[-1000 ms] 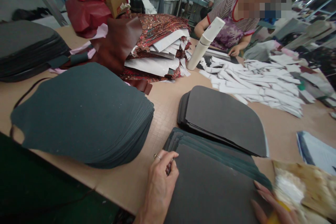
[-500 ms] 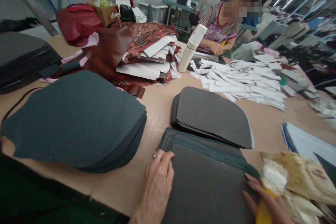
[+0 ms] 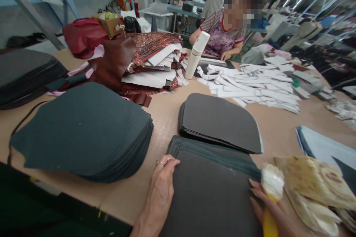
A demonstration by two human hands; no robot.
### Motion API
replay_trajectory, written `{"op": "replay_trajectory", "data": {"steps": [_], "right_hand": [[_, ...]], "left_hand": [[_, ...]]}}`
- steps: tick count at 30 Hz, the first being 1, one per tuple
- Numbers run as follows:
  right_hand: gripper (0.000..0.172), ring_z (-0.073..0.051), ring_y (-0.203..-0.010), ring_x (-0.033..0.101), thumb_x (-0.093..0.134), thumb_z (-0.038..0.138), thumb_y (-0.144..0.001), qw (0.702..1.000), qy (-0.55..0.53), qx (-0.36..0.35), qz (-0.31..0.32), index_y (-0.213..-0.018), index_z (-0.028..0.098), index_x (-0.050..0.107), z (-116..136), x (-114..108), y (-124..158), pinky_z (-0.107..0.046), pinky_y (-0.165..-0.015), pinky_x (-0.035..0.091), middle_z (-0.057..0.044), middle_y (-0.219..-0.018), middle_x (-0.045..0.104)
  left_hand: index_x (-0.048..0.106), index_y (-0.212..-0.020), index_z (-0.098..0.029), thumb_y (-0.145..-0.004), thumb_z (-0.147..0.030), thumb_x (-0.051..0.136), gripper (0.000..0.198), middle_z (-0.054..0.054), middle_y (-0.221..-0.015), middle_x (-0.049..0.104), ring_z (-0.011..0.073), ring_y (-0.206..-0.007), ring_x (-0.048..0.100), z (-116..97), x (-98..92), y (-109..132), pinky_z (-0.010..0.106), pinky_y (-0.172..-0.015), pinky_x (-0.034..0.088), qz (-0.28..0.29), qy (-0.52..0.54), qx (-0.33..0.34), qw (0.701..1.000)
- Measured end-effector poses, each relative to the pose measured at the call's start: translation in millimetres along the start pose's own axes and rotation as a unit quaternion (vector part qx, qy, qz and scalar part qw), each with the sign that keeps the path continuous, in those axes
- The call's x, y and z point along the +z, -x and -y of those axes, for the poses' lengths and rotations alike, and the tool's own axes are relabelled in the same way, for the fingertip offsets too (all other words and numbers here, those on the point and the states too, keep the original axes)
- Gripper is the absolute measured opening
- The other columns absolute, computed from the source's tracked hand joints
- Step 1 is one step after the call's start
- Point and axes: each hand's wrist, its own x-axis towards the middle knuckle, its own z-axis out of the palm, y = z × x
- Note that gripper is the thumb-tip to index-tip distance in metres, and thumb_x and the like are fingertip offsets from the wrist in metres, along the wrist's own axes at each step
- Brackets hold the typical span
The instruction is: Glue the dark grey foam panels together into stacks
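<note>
Dark sheet (image 3: pixel 211 200) lies flat on top of a fanned stack of teal-edged pieces (image 3: pixel 211 153) at the near table edge. It looks thin, light and floppy, probably easiest to lift by a free edge or corner. Left hand (image 3: pixel 161 189) rests on its left edge, fingers together and pressed flat. Right hand (image 3: pixel 271 213) is wrapped around a yellow-handled brush (image 3: pixel 271 189), white bristles at the sheet's right edge. Crusted paper (image 3: pixel 314 189) lies just right. A second dark stack (image 3: pixel 219 122) lies beyond, a big teal pile (image 3: pixel 83 129) to the left. Further off: white tube (image 3: pixel 197 55), white strips (image 3: pixel 250 85), a person (image 3: pixel 222 33). No containers holding anything visible.
</note>
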Motion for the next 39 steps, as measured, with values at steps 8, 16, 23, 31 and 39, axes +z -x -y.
{"op": "replay_trajectory", "data": {"steps": [8,16,23,31,39], "right_hand": [[0.025,-0.024,-0.092,0.065,0.056,0.035,-0.079,1.0,0.001,-0.016,-0.009,-0.101,0.024,0.063,-8.9,5.3,8.8,-0.038,-0.082,0.053,-0.005,-0.102,0.067],[0.031,-0.025,-0.094,0.064,0.054,0.033,-0.08,0.999,-0.025,-0.025,-0.023,-0.11,0.027,0.059,-10.4,11.7,15.8,-0.037,-0.079,0.054,-0.005,-0.105,0.065],[0.031,-0.023,-0.087,0.064,0.053,0.036,-0.081,1.0,-0.022,-0.016,-0.004,-0.109,0.025,0.059,-27.1,15.4,10.9,-0.035,-0.077,0.054,-0.004,-0.095,0.066],[0.032,-0.019,-0.087,0.063,0.049,0.037,-0.084,0.999,-0.04,0.02,-0.013,-0.112,0.024,0.059,-21.1,10.7,10.5,-0.03,-0.08,0.054,-0.004,-0.098,0.063],[0.035,-0.024,-0.093,0.064,0.059,0.034,-0.079,0.999,-0.035,0.027,0.006,-0.113,0.026,0.059,-6.2,1.1,7.7,-0.037,-0.086,0.053,-0.006,-0.107,0.064]], "left_hand": [[0.049,-0.125,-0.015,-0.09,-0.022,0.034,0.038,0.006,-0.139,0.043,0.0244,-0.131,0.033,-69.6,39.2,-0.6,0.04,-0.105,0.035,0.103,-0.136,0.23,0.958],[0.04,-0.132,-0.007,-0.09,-0.049,0.026,0.061,0.012,-0.142,0.038,0.0248,-0.134,0.027,-60.2,74.3,5.8,0.038,-0.109,0.024,0.231,-0.204,0.275,0.911],[0.037,-0.133,-0.005,-0.089,-0.05,0.029,0.063,0.015,-0.144,0.033,0.0245,-0.135,0.024,-43.8,55.5,-3.3,0.036,-0.11,0.021,0.233,-0.207,0.229,0.922],[0.033,-0.136,-0.007,-0.09,-0.048,0.03,0.062,0.014,-0.146,0.029,0.0246,-0.137,0.019,-22.5,32.1,-15.2,0.039,-0.111,0.022,0.231,-0.212,0.179,0.933],[0.024,-0.139,-0.008,-0.091,-0.025,0.032,0.051,0.016,-0.147,0.026,0.0273,-0.137,0.016,18.6,13.5,-14.3,0.048,-0.107,0.028,0.07,-0.265,0.064,0.96]]}}
